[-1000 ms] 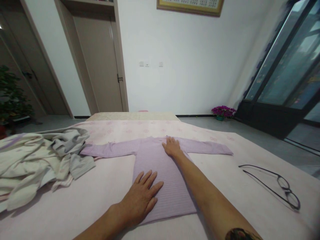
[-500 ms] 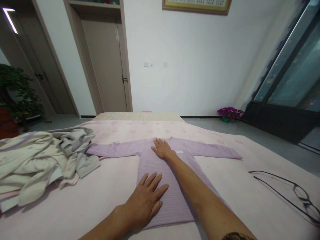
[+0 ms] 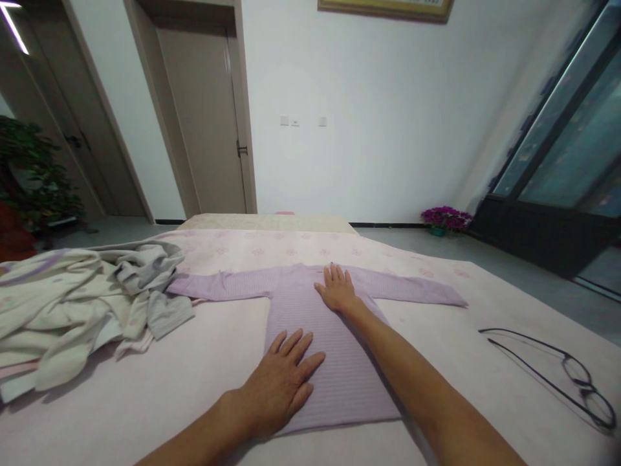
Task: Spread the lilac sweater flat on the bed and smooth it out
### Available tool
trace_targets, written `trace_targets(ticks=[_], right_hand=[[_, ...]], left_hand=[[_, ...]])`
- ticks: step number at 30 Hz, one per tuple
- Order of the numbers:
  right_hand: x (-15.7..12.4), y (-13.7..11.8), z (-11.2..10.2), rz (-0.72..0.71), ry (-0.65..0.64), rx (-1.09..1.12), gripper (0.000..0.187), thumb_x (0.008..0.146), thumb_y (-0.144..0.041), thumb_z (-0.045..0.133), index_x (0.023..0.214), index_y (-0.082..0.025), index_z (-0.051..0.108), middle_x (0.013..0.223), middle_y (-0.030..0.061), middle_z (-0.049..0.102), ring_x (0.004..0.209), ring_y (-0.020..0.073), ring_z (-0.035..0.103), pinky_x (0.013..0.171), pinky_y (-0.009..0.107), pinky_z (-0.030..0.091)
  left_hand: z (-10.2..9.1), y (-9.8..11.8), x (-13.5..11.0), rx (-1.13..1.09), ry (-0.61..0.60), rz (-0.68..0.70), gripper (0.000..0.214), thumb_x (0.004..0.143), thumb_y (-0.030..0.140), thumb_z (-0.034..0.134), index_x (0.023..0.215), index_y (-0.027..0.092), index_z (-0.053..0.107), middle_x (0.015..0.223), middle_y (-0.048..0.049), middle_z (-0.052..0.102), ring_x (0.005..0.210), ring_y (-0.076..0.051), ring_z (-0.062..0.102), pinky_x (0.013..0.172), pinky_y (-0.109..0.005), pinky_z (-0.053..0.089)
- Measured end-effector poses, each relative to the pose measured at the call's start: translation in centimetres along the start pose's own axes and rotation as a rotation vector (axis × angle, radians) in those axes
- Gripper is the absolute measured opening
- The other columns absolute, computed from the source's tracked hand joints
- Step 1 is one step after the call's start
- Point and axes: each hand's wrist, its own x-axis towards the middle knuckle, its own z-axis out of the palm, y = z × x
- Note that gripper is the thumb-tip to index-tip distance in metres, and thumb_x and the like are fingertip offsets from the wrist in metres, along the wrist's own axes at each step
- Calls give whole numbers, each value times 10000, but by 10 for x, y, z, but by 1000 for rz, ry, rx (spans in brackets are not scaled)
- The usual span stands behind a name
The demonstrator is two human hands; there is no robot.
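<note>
A lilac ribbed long-sleeved top lies spread flat, its sleeves stretched out to both sides and its neckline away from me. My left hand rests on the lower left of its body, fingers spread. Near the neckline, my right hand lies flat on the chest, fingers stretched out, and covers part of the cloth there. Neither hand grips anything. The left cuff touches the edge of a heap of crumpled clothes in cream and grey.
A pale pink patterned cloth covers the surface under the top. Black-framed glasses lie to the right with their arms unfolded. Beyond are a closed door, a white wall and purple flowers on the floor.
My right hand has slid to the right across the chest of the top, near the neckline. My left hand has stayed almost in place. The view has shifted slightly.
</note>
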Motion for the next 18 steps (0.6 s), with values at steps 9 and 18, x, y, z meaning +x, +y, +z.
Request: trace_targets(ticks=[9, 18], right_hand=[[-25, 52, 6, 57, -3, 13, 793, 992, -607, 179, 1574, -72, 250, 1647, 165, 193, 1527, 294, 132, 1214, 493, 74], [-33, 55, 2, 11, 41, 22, 680, 1016, -523, 233, 1545, -105, 328, 1628, 156, 267, 1516, 266, 190, 1209, 467, 109]], left_hand=[[-2, 2, -1, -2, 4, -11, 572, 999, 346, 451, 1552, 344, 303, 1651, -77, 243, 1515, -309, 214, 1221, -569, 182], [0, 0, 0, -7, 7, -11, 572, 997, 368, 463, 1549, 345, 315, 1648, -71, 254, 1512, -305, 226, 1222, -559, 186]])
